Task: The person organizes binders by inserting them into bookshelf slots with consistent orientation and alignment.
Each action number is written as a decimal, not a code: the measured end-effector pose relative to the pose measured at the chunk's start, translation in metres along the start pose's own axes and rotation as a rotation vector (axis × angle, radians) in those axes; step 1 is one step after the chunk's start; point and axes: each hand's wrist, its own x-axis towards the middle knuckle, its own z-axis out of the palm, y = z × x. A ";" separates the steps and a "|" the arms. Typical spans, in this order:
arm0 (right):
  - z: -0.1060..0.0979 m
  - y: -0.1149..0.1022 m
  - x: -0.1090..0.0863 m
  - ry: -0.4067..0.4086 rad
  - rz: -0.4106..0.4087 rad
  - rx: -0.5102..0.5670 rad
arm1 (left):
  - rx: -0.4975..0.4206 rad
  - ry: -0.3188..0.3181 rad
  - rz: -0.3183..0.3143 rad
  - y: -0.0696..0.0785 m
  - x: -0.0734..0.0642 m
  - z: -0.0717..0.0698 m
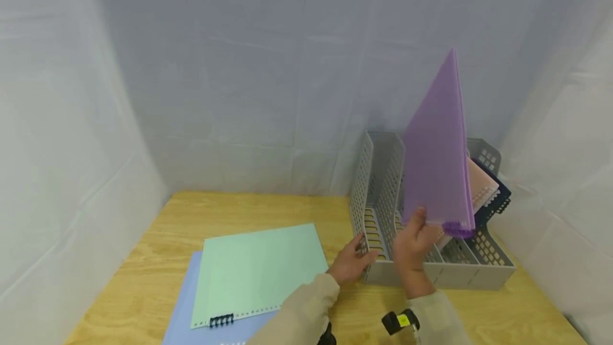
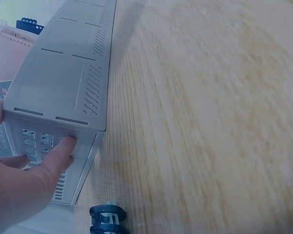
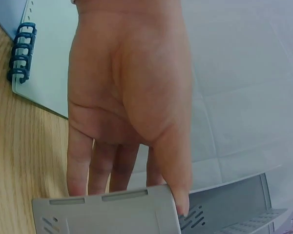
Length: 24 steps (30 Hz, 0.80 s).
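A grey file organizer [image 1: 397, 274] with upright perforated dividers stands at the right of the table. My left hand [image 1: 350, 263] grips its front left corner. In the right wrist view, the thumb of that hand [image 3: 129, 92] lies inside the organizer's wall [image 3: 112, 214] and the fingers outside. My right hand [image 1: 415, 244] holds a purple ring-bound notebook [image 1: 436, 148] by its lower part, upright over the organizer's middle. Purple rings show at the notebook's lower right corner. How far it reaches between the dividers is hidden.
Pink [image 1: 480, 182] and navy [image 1: 490, 204] notebooks lean in the organizer's right part. On the table [image 1: 143, 276], a mint green notebook [image 1: 261, 270] with dark rings lies over a blue one [image 1: 184, 302]. Pale sheeting [image 1: 249, 79] hangs behind and at both sides.
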 end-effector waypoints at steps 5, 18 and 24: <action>-0.005 0.001 0.004 -0.015 -0.005 -0.012 | 0.006 0.000 -0.012 0.001 -0.002 0.000; -0.010 0.010 0.000 -0.088 0.040 -0.011 | 0.014 0.007 -0.031 -0.001 -0.002 -0.002; -0.011 0.012 -0.004 -0.113 0.084 -0.003 | -0.011 -0.003 0.002 -0.001 -0.001 -0.001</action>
